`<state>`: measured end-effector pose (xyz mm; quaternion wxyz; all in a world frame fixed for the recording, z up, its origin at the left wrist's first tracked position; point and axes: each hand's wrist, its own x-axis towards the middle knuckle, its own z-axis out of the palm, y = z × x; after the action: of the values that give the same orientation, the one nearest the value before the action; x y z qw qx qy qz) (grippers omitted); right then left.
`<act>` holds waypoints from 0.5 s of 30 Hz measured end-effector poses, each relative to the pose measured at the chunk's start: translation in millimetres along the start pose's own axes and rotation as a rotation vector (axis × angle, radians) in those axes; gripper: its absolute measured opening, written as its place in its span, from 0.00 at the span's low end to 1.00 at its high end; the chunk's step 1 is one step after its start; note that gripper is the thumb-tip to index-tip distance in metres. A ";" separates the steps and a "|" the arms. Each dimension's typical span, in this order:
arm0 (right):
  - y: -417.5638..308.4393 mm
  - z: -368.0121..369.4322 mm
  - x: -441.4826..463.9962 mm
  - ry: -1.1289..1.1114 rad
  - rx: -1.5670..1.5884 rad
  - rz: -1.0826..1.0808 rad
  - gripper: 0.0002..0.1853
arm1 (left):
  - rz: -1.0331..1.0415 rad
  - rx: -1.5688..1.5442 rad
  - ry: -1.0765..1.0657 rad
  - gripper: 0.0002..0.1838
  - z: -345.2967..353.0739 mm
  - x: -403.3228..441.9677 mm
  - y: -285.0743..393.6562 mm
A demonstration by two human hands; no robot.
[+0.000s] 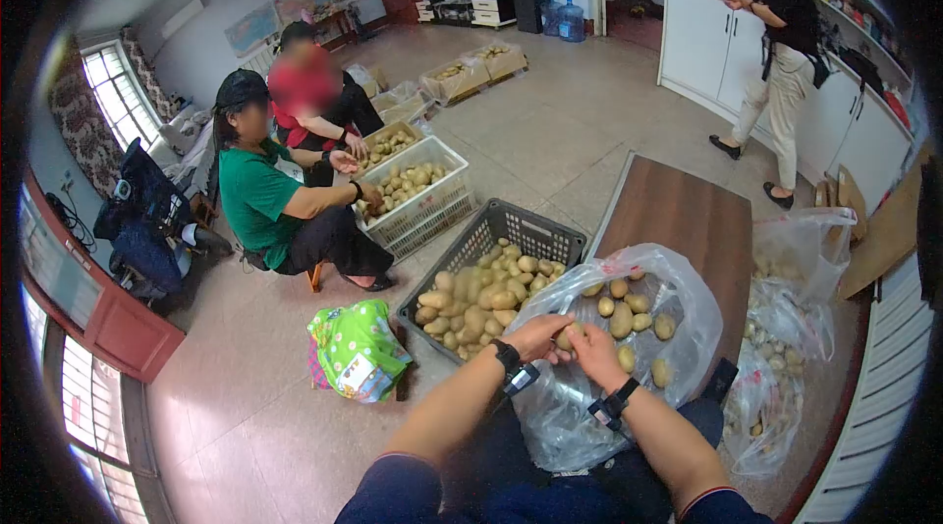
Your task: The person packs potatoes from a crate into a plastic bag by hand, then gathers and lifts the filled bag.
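A potato [567, 337] is held between my two hands, above the near edge of an open clear plastic bag [688, 278]. My left hand [538, 335] is closed around its left side, and the fingers of my right hand [597, 355] press on it from the right. Several loose potatoes [622, 320] lie inside the bag, on a brown wooden table. To the left of my hands stands a dark plastic crate [538, 224] filled with many potatoes [481, 293]. My fingers partly cover the held potato.
A white crate [432, 205] of potatoes stands before a seated person in green [260, 190]; another in red sits behind. A bright green bundle [361, 352] lies left of the dark crate. Clear bags of potatoes [771, 377] stand right of the brown table [668, 205]. Someone stands by white cabinets [702, 43].
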<state>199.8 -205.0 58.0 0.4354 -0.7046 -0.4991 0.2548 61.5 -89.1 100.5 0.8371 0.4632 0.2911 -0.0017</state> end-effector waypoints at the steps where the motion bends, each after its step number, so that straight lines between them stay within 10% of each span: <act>1: -6.0 -3.6 0.0 0.003 0.000 -0.001 0.20 | 0.001 0.002 -0.001 0.19 -2.4 1.4 -0.8; 11: 29.5 -48.4 -15.9 0.219 -0.272 -0.062 0.14 | 0.134 -0.139 0.126 0.16 -25.5 -5.2 3.4; 15: 56.8 -79.6 -20.7 0.316 -0.618 0.117 0.27 | 0.225 -0.478 0.210 0.15 -64.4 0.8 -6.4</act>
<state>282.6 -259.7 46.2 0.2581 -0.8612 -0.4378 0.0043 29.2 -42.6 69.3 0.8827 0.2797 0.3152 0.2080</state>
